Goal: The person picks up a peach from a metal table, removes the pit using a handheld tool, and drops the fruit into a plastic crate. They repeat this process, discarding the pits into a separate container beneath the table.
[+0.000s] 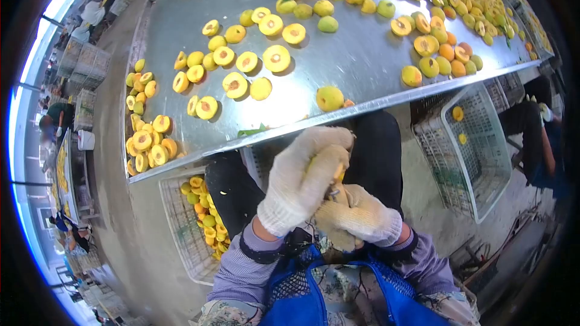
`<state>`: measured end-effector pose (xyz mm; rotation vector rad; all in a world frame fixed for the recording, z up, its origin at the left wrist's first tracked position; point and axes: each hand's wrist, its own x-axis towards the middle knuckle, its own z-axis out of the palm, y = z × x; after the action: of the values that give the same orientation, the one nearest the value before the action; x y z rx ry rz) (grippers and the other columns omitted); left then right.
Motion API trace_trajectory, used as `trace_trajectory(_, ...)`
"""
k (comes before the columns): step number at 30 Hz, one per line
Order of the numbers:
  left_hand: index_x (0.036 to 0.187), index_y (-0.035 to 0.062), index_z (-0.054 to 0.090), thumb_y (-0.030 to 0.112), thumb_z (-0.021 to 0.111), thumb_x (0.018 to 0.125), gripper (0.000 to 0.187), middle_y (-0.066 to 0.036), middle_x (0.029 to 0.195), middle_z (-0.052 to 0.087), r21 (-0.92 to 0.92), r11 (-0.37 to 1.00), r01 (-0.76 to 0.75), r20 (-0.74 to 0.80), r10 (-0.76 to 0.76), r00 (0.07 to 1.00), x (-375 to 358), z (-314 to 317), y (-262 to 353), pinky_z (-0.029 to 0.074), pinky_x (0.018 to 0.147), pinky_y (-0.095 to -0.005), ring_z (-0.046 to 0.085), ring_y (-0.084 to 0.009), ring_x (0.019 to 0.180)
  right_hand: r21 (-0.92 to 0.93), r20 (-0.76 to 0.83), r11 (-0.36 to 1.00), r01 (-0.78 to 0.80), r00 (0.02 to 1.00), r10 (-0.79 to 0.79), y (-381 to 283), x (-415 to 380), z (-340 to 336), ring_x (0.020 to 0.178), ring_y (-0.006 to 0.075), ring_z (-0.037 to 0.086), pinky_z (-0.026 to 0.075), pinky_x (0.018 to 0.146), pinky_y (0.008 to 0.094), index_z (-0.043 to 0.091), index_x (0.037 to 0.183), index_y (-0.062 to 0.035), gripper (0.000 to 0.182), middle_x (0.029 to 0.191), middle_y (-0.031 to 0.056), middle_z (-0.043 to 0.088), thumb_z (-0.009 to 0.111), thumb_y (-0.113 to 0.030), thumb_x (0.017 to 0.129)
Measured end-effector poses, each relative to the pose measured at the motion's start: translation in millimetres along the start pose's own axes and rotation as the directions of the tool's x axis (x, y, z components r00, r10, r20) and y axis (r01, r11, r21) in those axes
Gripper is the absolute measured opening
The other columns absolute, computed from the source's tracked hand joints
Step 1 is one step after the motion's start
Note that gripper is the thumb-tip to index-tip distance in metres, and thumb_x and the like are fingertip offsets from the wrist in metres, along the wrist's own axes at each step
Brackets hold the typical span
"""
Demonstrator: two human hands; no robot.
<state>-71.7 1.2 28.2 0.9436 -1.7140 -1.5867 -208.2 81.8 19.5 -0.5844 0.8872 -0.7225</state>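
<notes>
My left hand (302,178), in a whitish knitted glove, is closed around a yellow peach (339,173); only slivers of the fruit show between the fingers. Pressed close below it is my right hand (362,214), also gloved, with its fingers curled shut. A small dark, metallic-looking piece shows where the hands meet, but its kind is hidden. Both hands are above my lap, just in front of the metal table (302,90). On the table beyond them sits a whole yellow-green peach (330,98), and several cut peach halves (277,58) lie farther left.
A crate of peach halves (208,217) stands on the floor at my left. To the right, a pale plastic crate (477,151) holds a couple of pieces. Peaches are heaped (465,0) at the table's far right. Another person's arm (547,151) is at the right edge.
</notes>
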Motion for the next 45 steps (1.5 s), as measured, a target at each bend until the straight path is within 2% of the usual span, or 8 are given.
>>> trace_trajectory(17,0.111,-0.0021,0.063,0.010,0.054,0.090,0.026,-0.014,0.103,0.063,-0.202,0.930,-0.307,0.169,0.342,0.924,-12,-14,5,0.049,0.083,-0.0304,0.063,-0.0215,0.091,0.553,0.297,0.811,-0.194,0.954,0.026,24,-11,8,0.054,0.0124,0.048,0.039,0.052,0.0242,0.054,0.078,-0.0026,0.011,0.063,0.0031,0.049,0.059,-0.011,0.081)
trace_trajectory(20,0.106,-0.0072,0.061,0.009,0.048,0.086,0.029,-0.019,0.098,0.064,-0.601,0.792,0.102,0.147,-0.015,0.989,-21,-8,17,0.050,0.076,-0.0310,0.064,-0.0226,0.087,0.534,0.408,0.820,-0.206,0.913,-0.036,24,-1,9,0.051,0.0118,0.048,0.037,0.047,0.0234,0.052,0.076,-0.0038,0.013,0.063,0.0033,0.050,0.060,-0.013,0.082)
trace_trajectory(23,0.106,-0.0046,0.058,0.024,0.046,0.096,0.033,-0.018,0.097,0.063,-0.682,0.728,0.074,0.081,-0.025,0.996,-24,-7,16,0.053,0.071,-0.0352,0.064,-0.0240,0.081,0.494,0.558,0.838,-0.232,0.824,-0.101,29,7,7,0.049,0.0108,0.049,0.037,0.043,0.0226,0.054,0.083,-0.0029,0.013,0.066,0.0045,0.055,0.062,-0.013,0.082)
trace_trajectory(27,0.113,-0.0007,0.055,0.039,0.043,0.101,0.044,-0.015,0.102,0.063,-0.895,0.397,0.201,0.157,-0.141,0.977,-29,-5,5,0.055,0.068,-0.0323,0.067,-0.0236,0.081,0.482,0.265,0.850,-0.212,0.960,0.089,21,-7,28,0.047,0.0095,0.047,0.036,0.042,0.0216,0.054,0.089,-0.0025,0.016,0.067,0.0035,0.055,0.064,-0.013,0.082)
trace_trajectory(32,0.109,-0.0012,0.055,0.038,0.033,0.103,0.045,-0.015,0.093,0.065,-0.474,0.872,-0.120,-0.418,-0.104,0.902,-37,-52,-20,0.055,0.065,-0.0309,0.067,-0.0234,0.077,0.281,0.540,0.929,-0.242,0.840,0.056,15,4,9,0.050,0.0041,0.047,0.033,0.041,0.0199,0.054,0.093,-0.0054,0.015,0.065,-0.0022,0.050,0.061,-0.018,0.090)
trace_trajectory(36,0.106,0.0001,0.064,0.021,0.051,0.097,0.027,-0.010,0.098,0.066,0.257,0.927,0.273,-0.780,0.032,0.625,-73,-140,-61,0.052,0.082,-0.0333,0.064,-0.0209,0.089,0.170,0.465,0.910,-0.378,0.845,0.264,37,18,4,0.042,0.0037,0.040,0.028,0.035,0.0214,0.050,0.085,-0.0083,0.019,0.057,-0.0023,0.046,0.056,-0.023,0.095)
trace_trajectory(39,0.115,-0.0022,0.060,0.024,0.065,0.090,0.036,-0.015,0.120,0.060,0.892,0.004,0.452,-0.415,0.405,0.815,-86,-168,-110,0.048,0.091,-0.0343,0.061,-0.0270,0.103,0.107,0.503,0.955,-0.277,0.843,0.188,29,20,12,0.039,0.0044,0.040,0.028,0.035,0.0216,0.048,0.082,-0.0085,0.023,0.054,-0.0023,0.045,0.057,-0.025,0.095)
trace_trajectory(45,0.113,0.0130,0.062,0.020,0.063,0.086,0.028,-0.012,0.124,0.056,0.617,0.775,-0.138,-0.099,0.251,0.963,37,-43,-76,0.047,0.094,-0.0449,0.059,-0.0339,0.107,0.063,0.407,0.963,-0.264,0.888,0.216,4,17,20,0.039,0.0056,0.041,0.030,0.035,0.0218,0.049,0.082,-0.0078,0.023,0.055,-0.0022,0.045,0.058,-0.024,0.094)
